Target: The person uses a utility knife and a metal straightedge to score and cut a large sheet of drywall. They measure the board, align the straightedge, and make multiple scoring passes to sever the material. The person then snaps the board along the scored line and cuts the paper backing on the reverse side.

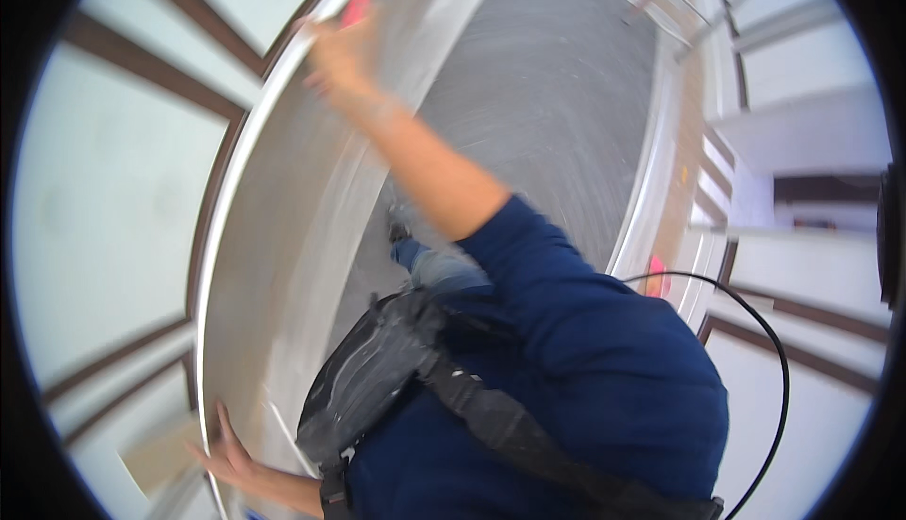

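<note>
Along white edging [226, 185], left hand [232, 461] splays wide; right hand [343, 59] outstretched, grip too blurred to tell.

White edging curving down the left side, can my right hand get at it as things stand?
Probably yes: your right hand, blurred and with something pink at its fingers, is right beside the white edging, and nothing visible blocks the way.

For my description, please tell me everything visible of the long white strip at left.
The long white strip is narrow and plain; its material is uncertain. It runs between a brownish surface and white panels with brown borders, looking bowed, perhaps from the lens. The left hand overlaps its near part, the right hand its far part; contact is unclear.
</note>
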{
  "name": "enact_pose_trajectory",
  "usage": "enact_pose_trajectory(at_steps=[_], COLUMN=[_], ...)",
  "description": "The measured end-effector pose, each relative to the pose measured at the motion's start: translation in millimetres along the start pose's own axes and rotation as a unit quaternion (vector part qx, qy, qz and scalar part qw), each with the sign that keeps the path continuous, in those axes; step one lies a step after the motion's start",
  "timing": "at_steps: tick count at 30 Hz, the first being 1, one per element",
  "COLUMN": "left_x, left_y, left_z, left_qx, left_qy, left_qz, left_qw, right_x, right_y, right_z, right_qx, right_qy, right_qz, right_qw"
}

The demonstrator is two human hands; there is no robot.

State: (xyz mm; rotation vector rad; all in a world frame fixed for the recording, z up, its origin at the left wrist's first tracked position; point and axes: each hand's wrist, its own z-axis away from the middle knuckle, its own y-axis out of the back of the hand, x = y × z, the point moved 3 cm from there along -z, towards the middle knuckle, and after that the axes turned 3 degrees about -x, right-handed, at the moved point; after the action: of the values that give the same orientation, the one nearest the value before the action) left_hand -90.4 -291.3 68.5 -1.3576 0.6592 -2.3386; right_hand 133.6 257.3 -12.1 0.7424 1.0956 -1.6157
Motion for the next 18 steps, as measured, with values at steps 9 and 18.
enact_pose_trajectory(at_steps=[9, 18], left_x=[-203, -428], left_y=[71, 314], left_z=[149, 283], left_qx=[0.219, 0.349], left_qy=[0.032, 0.108], left_qz=[0.036, 0.128], left_qw=[0.975, 0.922], right_x=[-16, 97], right_y=[284, 583], right_z=[-44, -19], right_qx=[0.080, 0.114], right_qy=[-0.068, -0.176], right_qz=[-0.023, 0.094], right_qw=[0.994, 0.973])
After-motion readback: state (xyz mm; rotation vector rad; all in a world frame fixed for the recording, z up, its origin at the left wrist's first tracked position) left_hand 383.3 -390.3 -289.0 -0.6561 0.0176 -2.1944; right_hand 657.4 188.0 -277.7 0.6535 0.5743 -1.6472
